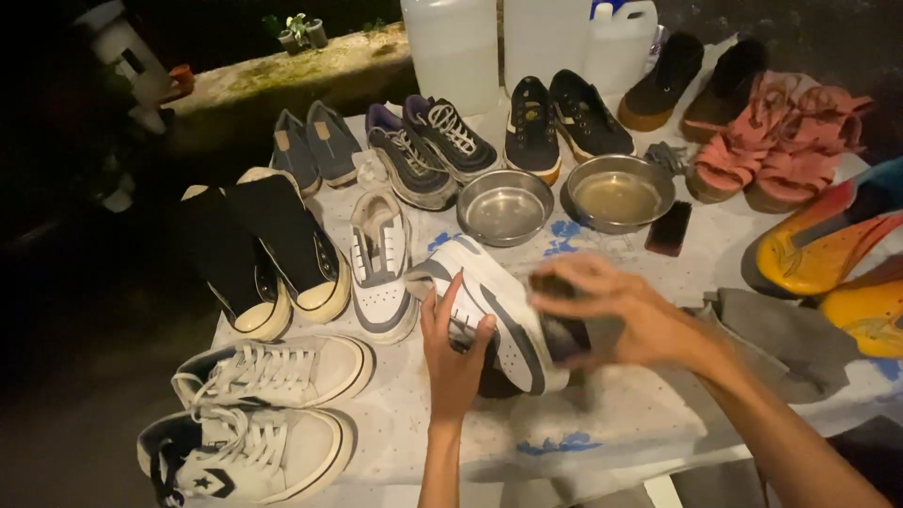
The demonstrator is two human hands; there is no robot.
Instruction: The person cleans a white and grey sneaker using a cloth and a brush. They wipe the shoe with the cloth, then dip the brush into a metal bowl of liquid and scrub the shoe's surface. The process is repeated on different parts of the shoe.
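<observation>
Harsh light from above the table (pixel 602 414), darkness at left, right hand (pixel 611 315) motion-blurred

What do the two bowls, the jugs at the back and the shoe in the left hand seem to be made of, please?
Bowls: probably steel, with a dull grey metallic sheen.
Jugs: likely plastic, translucent white and matte.
Shoe in the left hand: smooth white and grey panels, perhaps leather or synthetic; I cannot tell which.
</observation>
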